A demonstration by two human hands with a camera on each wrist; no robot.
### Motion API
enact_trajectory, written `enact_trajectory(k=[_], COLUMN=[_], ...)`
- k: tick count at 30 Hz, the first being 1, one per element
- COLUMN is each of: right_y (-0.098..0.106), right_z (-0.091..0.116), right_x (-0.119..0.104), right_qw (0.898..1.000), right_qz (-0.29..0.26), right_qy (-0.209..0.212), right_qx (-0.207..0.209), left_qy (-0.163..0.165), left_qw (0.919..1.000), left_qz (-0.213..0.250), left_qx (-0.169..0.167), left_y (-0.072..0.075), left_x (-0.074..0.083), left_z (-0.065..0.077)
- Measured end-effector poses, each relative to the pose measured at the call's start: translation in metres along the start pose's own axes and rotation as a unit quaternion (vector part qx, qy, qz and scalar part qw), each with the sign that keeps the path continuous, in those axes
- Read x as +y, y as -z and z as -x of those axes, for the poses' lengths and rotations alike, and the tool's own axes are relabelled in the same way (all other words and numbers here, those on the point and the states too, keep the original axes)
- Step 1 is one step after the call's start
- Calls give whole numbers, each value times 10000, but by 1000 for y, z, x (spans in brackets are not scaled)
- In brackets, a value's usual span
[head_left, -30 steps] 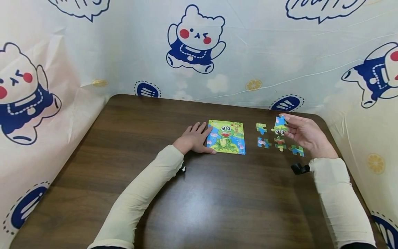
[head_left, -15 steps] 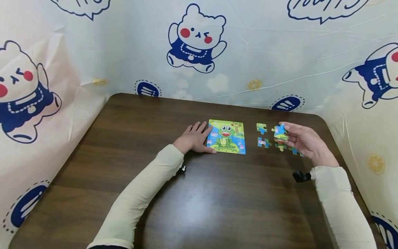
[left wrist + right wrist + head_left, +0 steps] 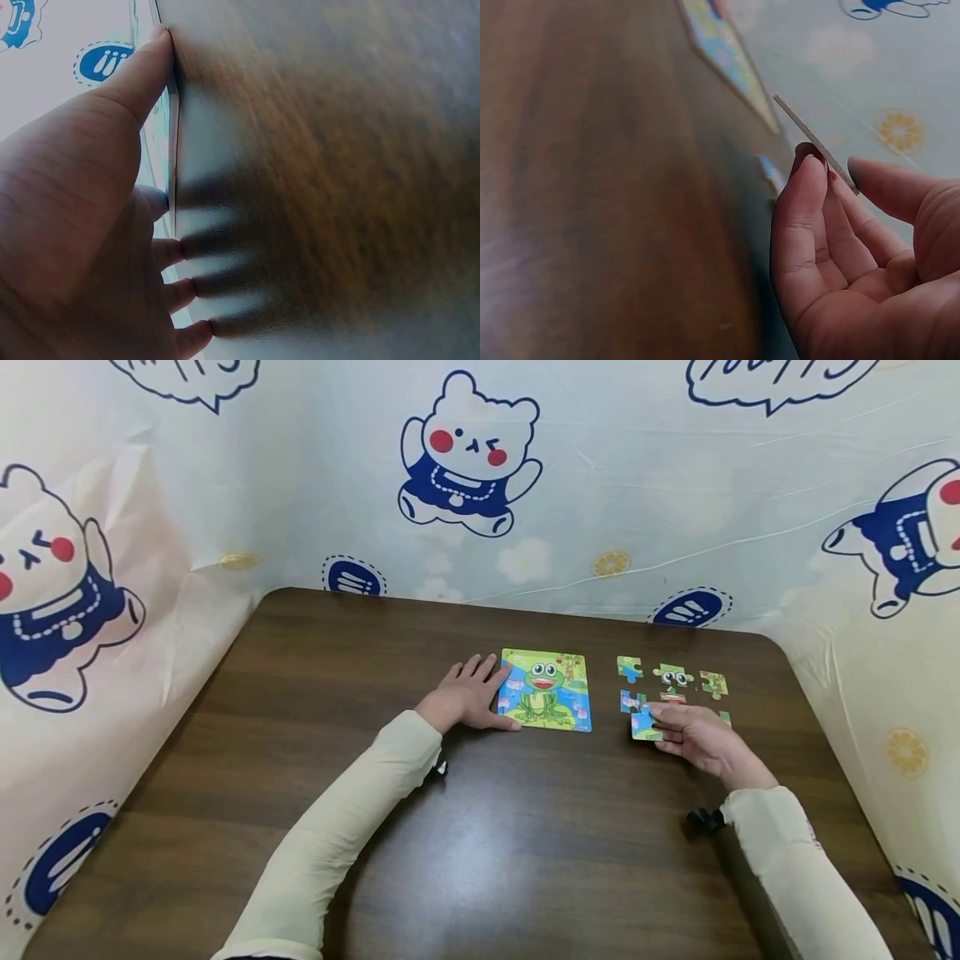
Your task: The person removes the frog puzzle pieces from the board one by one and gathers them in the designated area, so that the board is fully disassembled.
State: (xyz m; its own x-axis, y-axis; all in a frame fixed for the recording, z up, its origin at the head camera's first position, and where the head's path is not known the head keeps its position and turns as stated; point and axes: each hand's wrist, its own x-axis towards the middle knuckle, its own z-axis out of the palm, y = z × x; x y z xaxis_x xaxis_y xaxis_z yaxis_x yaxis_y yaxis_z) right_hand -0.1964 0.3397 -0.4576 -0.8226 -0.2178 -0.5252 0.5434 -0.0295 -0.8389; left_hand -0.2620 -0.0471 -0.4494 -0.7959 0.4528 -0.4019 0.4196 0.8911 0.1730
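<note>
My left hand [image 3: 471, 693] lies flat with its fingers spread at the left edge of a square frog picture board [image 3: 545, 692], touching that edge with forefinger and thumb. In the left wrist view the thumb and fingertips of this hand [image 3: 82, 187] touch the board's side and the table. My right hand [image 3: 696, 737] pinches a mostly blue jigsaw piece [image 3: 642, 727] between thumb and fingers, above the lower row of loose pieces. Seen edge-on in the right wrist view, the piece is thin and tilted, apart from the table.
Loose jigsaw pieces lie right of the board: a green-blue one [image 3: 629, 667], one with the frog's eyes [image 3: 673, 677] and a tree one [image 3: 714, 683]. Lower pieces, such as the frog's mouth piece [image 3: 672, 697], are partly covered. A patterned curtain [image 3: 300, 485] surrounds the table [image 3: 487, 843].
My right hand has carried the blue piece nearer to me and left, from over the upper row to the lower row. The tree piece is now uncovered. My left hand stays put.
</note>
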Motion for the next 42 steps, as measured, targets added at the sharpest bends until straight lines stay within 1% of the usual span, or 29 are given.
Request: enact_trajectory(k=[3, 6, 11, 15, 18, 21, 24, 30, 38, 42], right_y=[-1, -2, -5, -7, -8, -8, -6, -3, 8, 10], right_z=[-1, -1, -1, 0, 2, 6, 10, 15, 23, 24], right_x=[4, 4, 3, 2, 1, -1, -3, -3, -2, -5], right_qw=[9999, 9994, 9950, 9871, 9788, 9722, 9702, 9671, 9750, 9760], right_qz=[111, 308, 958, 1540, 1995, 2289, 2379, 2518, 2197, 2131], right_qy=[-93, -70, -86, -119, -42, 35, 87, 44, 106, 111], right_qx=[50, 103, 258, 422, 472, 500, 457, 359, 314, 427], left_qy=[-13, -16, -6, -16, -20, -30, -19, 13, 10, 12], left_qw=[10000, 10000, 9999, 10000, 10000, 9999, 10000, 10000, 9999, 10000], left_qz=[7, 46, 74, 48, 27, 20, 6, 50, 85, 66], left_qx=[-5, 36, 81, 81, 92, 98, 75, 57, 64, 69], left_y=[-1, -2, -2, -3, -4, -4, -3, -4, -4, -5], left_x=[-1, -1, -2, -2, -2, -2, -2, -2, -3, -3], left_z=[1, 1, 1, 0, -1, -1, -1, -1, -1, -1])
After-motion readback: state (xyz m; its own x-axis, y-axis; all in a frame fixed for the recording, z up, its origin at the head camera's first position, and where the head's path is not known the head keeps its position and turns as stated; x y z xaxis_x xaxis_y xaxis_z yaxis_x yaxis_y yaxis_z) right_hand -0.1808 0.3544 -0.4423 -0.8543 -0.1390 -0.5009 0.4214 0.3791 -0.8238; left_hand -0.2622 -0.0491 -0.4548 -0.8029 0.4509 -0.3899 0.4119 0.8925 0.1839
